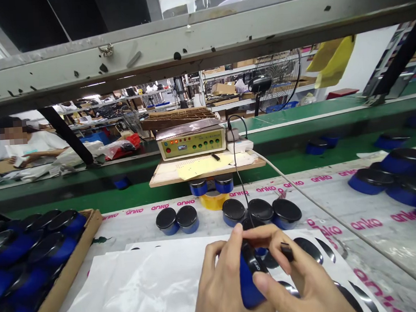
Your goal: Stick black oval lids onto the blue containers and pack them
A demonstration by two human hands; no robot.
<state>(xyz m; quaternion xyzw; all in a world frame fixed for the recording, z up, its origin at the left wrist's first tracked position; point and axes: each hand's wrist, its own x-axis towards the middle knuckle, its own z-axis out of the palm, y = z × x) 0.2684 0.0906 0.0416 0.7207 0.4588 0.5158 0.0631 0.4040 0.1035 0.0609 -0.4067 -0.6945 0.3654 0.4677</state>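
Observation:
My left hand [219, 274] is closed around a round blue-and-black device [251, 286] that is tilted on edge, with white lettering by a switch on its black part. My right hand [302, 277] reaches round from the other side, thumb and index finger at the device. A small black plug-like piece [287, 251] sticks out between its fingers. A thin black cable [244, 191] runs down from the tester and passes behind the right fingers; its end is hidden. Under the hands lies a white sheet [142, 284], with round black stickers [309, 248] on the right.
Several blue-and-black devices [187, 217] stand behind the sheet, around a yellow tape roll [214, 200]. A cardboard tray [91, 221] of them is at left; more are stacked at right [370, 180]. The tester [193, 145] sits on a wooden board [166, 173]. A grey cable [321, 205] crosses the right side. A person [32, 144] sits far left.

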